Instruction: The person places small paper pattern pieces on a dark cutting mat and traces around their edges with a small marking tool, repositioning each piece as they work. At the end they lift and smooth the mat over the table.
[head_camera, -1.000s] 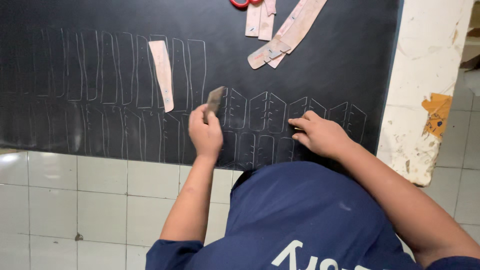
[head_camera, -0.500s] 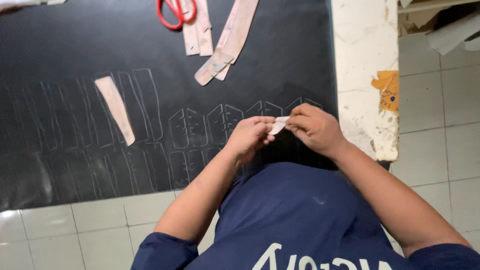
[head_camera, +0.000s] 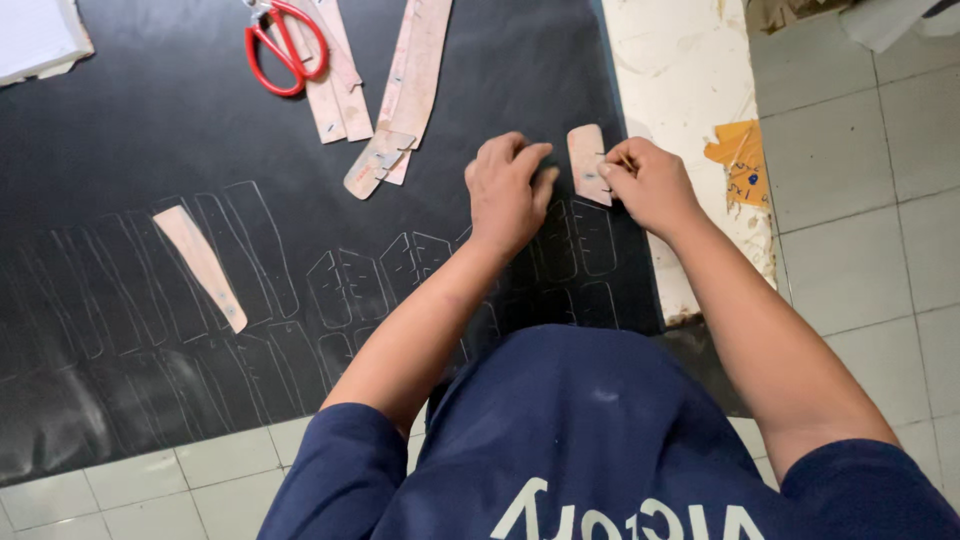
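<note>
A small tan cardboard template (head_camera: 587, 163) lies on the black sheet (head_camera: 150, 130), near the sheet's right edge. The right hand (head_camera: 648, 183) pinches a thin marking tool against the template's right side, fingers clenched round it. The left hand (head_camera: 507, 190) presses flat on the sheet just left of the template, grasping nothing. Traced white outlines (head_camera: 360, 285) cover the sheet nearby. Farther off lie a long tan template (head_camera: 205, 265), a stack of tan strips (head_camera: 390, 90) and red scissors (head_camera: 285, 45).
</note>
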